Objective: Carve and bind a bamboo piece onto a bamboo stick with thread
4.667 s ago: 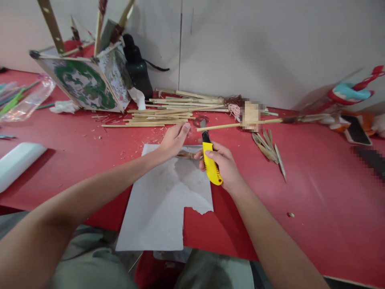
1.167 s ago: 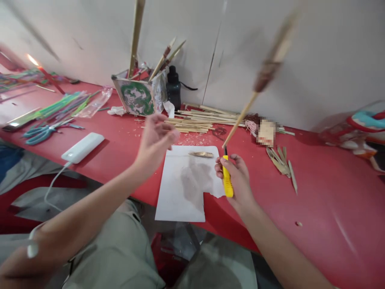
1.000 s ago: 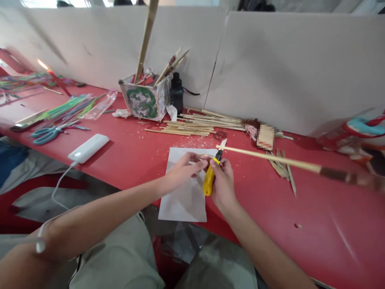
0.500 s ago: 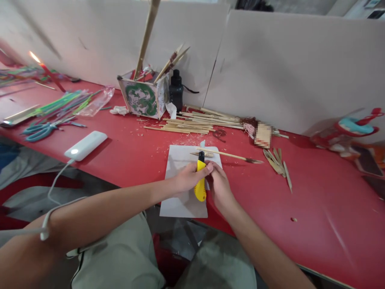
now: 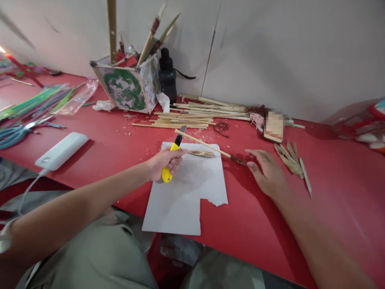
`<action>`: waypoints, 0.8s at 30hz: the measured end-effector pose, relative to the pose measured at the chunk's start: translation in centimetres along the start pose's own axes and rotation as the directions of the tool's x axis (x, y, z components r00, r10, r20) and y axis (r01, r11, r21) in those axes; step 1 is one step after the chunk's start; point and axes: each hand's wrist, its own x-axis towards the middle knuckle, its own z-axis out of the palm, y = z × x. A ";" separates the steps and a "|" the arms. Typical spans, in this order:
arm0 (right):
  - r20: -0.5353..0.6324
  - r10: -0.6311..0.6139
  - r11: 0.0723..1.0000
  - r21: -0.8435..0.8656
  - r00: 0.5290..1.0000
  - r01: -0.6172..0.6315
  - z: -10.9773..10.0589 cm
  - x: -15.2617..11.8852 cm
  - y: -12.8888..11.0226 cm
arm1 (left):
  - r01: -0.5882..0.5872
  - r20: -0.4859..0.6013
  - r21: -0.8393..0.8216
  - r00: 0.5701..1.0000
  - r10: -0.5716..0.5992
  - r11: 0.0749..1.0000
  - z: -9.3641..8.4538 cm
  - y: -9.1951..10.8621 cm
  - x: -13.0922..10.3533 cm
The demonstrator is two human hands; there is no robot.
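Observation:
A yellow utility knife [image 5: 167, 173] is gripped in my left hand [image 5: 164, 162], its blade pointing up and away. Under that hand lies a white paper [image 5: 180, 204] with a torn corner. A small pale wooden piece [image 5: 204, 153] rests near the paper's far edge, close to my left fingertips. Across that edge runs a thin stick [image 5: 207, 143] with dark wrapping at its right end. Beside the wrapped end is my right hand [image 5: 266, 172], thumb and fingers apart, holding nothing.
Many thin sticks [image 5: 186, 120] lie along the wall. Behind them stand a dragon-patterned box [image 5: 126, 90] and a black bottle [image 5: 167, 78]. On the left are a white power bank [image 5: 61, 150], scissors [image 5: 15, 134] and a burning candle [image 5: 25, 72]. Dried leaves [image 5: 288, 160] lie right.
My hands have parted: the left, with the knife, has moved left, and the right has moved right to the stick's wrapped end. The knife's blade now shows. The view has shifted closer.

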 end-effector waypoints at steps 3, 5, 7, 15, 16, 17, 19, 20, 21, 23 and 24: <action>0.148 0.017 0.998 0.061 0.989 -0.026 0.9 -0.1 -0.1 | 0.040 0.038 0.004 0.998 -0.040 0.999 -0.5 0.4 0.3; 0.217 0.021 1.000 0.002 0.976 -0.022 1.1 0.0 -0.7 | 0.061 0.048 -0.010 0.997 -0.061 0.998 -0.6 0.6 0.4; 0.252 0.024 0.998 -0.064 0.968 -0.008 1.0 0.2 -1.2 | 0.079 0.057 -0.014 0.995 -0.078 0.997 -0.6 0.7 0.5; 0.299 0.001 0.994 -0.101 0.954 0.030 0.9 -0.2 -1.5 | 0.107 0.107 0.075 0.988 -0.115 0.991 -0.5 1.6 0.1; 0.306 -0.006 0.994 -0.099 0.952 0.038 0.9 -0.3 -1.5 | 0.104 0.098 0.092 0.989 -0.113 0.990 -0.5 1.6 0.1; 0.309 -0.012 0.994 -0.102 0.951 0.046 1.0 -0.4 -1.5 | 0.103 0.088 0.109 0.990 -0.113 0.989 -0.4 1.7 0.0; 0.302 -0.015 0.991 -0.123 0.953 0.054 1.1 -0.6 -1.6 | 0.100 0.082 0.137 0.990 -0.111 0.986 -0.2 1.7 -0.1; 0.294 -0.015 0.989 -0.139 0.956 0.058 1.1 -0.7 -1.6 | 0.096 0.086 0.145 0.990 -0.109 0.985 -0.1 1.6 -0.1; 0.283 -0.015 0.986 -0.158 0.959 0.062 1.2 -0.8 -1.6 | 0.093 0.090 0.152 0.990 -0.108 0.984 0.0 1.6 -0.1; 0.262 -0.016 0.979 -0.193 0.965 0.068 1.3 -0.9 -1.7 | 0.093 0.092 0.165 0.990 -0.109 0.982 0.1 1.5 -0.1; 0.258 -0.015 0.976 -0.205 0.966 0.070 1.4 -0.9 -1.8 | 0.098 0.083 0.172 0.990 -0.113 0.980 0.2 1.4 -0.1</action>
